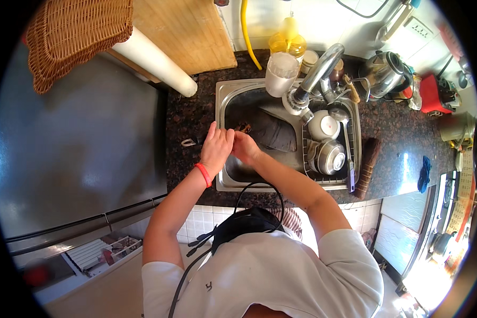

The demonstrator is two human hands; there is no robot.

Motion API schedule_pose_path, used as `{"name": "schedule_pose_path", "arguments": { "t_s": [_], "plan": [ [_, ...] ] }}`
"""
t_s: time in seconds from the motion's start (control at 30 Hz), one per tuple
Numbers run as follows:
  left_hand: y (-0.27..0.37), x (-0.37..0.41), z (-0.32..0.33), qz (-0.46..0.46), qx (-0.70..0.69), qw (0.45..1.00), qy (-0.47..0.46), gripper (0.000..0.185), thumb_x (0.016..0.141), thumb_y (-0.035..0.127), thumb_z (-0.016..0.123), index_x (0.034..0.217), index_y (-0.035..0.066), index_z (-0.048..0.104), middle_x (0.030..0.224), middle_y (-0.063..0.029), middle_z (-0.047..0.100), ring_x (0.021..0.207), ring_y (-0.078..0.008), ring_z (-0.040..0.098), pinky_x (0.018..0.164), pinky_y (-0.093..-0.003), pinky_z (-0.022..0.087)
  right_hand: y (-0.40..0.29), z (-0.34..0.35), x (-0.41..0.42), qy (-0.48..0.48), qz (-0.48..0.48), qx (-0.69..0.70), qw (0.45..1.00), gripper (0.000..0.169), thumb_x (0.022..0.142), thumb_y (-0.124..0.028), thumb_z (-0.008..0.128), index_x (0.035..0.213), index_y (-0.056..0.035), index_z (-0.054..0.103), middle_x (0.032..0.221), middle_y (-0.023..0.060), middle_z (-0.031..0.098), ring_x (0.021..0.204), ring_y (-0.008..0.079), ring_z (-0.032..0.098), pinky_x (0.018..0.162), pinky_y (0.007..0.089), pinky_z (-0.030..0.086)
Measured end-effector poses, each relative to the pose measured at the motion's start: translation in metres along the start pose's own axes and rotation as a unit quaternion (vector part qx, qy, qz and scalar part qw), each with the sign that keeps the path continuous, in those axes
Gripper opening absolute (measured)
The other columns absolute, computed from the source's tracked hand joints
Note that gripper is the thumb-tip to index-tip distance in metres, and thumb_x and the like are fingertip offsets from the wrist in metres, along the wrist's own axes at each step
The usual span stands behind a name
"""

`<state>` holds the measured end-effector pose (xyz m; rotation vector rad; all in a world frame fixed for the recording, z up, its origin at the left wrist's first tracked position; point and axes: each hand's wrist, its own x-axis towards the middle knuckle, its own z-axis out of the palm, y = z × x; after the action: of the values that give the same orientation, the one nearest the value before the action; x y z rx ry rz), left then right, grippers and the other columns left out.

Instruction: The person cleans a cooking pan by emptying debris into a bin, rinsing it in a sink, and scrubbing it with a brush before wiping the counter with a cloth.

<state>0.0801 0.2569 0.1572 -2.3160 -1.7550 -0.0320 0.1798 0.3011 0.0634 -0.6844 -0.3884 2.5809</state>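
My left hand (218, 147), with a red band at the wrist, is over the left rim of the steel sink (221, 179). My right hand (244, 148) meets it fingertip to fingertip, its fingers curled. Whatever lies between the fingers is hidden. A black handle (199, 140) with a pale hanging loop sticks out left of my left hand; whether I grip it is unclear. Past my right hand, a wide dark thing (276, 131), perhaps part of a pan, lies in the basin. A small orange-brown thing (244, 127) shows just beyond my fingers.
A wire rack (308, 171) in the sink's right side holds a white bowl (324, 125), a steel cup (330, 158) and a ladle (346, 139). The faucet (322, 67) arches above. A brush (367, 169) lies on the counter at right; a kettle (381, 73) stands behind.
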Motion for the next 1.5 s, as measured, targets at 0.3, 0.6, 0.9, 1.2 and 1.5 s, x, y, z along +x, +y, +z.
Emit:
{"name": "schedule_pose_path", "arguments": {
  "t_s": [0.3, 0.6, 0.9, 1.2, 1.5],
  "plan": [
    [-0.016, -0.023, 0.025, -0.090, -0.026, 0.985, -0.148, 0.013, 0.068, 0.015, 0.059, 0.078, 0.008, 0.055, 0.068, -0.0077, 0.057, 0.069, -0.0227, 0.058, 0.076, -0.0378, 0.036, 0.027, -0.011, -0.001, 0.001, 0.063, -0.009, 0.998, 0.025, 0.088, -0.027, 0.040, 0.100, -0.0100, 0.054, 0.095, 0.0045, 0.059, 0.091, 0.0164, 0.052, 0.081, 0.0296, 0.039],
    [-0.014, -0.059, 0.038, -0.086, -0.002, 0.988, -0.131, 0.010, 0.074, 0.015, 0.053, 0.080, 0.009, 0.058, 0.071, -0.0069, 0.058, 0.065, -0.0218, 0.059, 0.074, -0.0382, 0.039, 0.002, -0.011, -0.049, 0.092, 0.143, -0.265, 0.949, 0.035, 0.087, -0.030, 0.048, 0.112, -0.0058, 0.048, 0.105, 0.0082, 0.059, 0.085, 0.0149, 0.057, 0.074, 0.0286, 0.043],
    [-0.007, -0.096, 0.057, -0.118, -0.033, 0.981, -0.153, 0.037, 0.074, 0.022, 0.060, 0.109, 0.010, 0.056, 0.079, -0.0068, 0.057, 0.073, -0.0229, 0.058, 0.074, -0.0377, 0.038, -0.035, -0.045, -0.161, 0.150, -0.097, -0.416, 0.892, 0.034, 0.084, -0.021, 0.056, 0.112, -0.0011, 0.053, 0.093, 0.0057, 0.061, 0.079, 0.0112, 0.057, 0.069, 0.0237, 0.045],
    [0.003, -0.119, 0.073, -0.146, -0.054, 0.966, -0.205, 0.061, 0.073, 0.025, 0.064, 0.128, 0.017, 0.041, 0.084, -0.0093, 0.055, 0.076, -0.0258, 0.057, 0.071, -0.0399, 0.038, -0.075, -0.119, -0.299, 0.559, -0.354, -0.595, 0.455, 0.029, 0.078, -0.007, 0.057, 0.107, -0.0050, 0.054, 0.097, 0.0125, 0.057, 0.086, 0.0242, 0.055, 0.072, 0.0341, 0.045],
    [0.028, -0.119, 0.066, -0.142, -0.116, 0.938, -0.295, 0.074, 0.073, 0.030, 0.065, 0.136, 0.021, 0.027, 0.091, -0.0129, 0.057, 0.077, -0.0290, 0.059, 0.073, -0.0432, 0.038, -0.084, -0.210, -0.368, 0.715, -0.121, -0.540, 0.427, 0.054, 0.073, -0.025, 0.060, 0.120, -0.0050, 0.043, 0.108, 0.0203, 0.053, 0.102, 0.0363, 0.050, 0.086, 0.0432, 0.041]
  ]
}}
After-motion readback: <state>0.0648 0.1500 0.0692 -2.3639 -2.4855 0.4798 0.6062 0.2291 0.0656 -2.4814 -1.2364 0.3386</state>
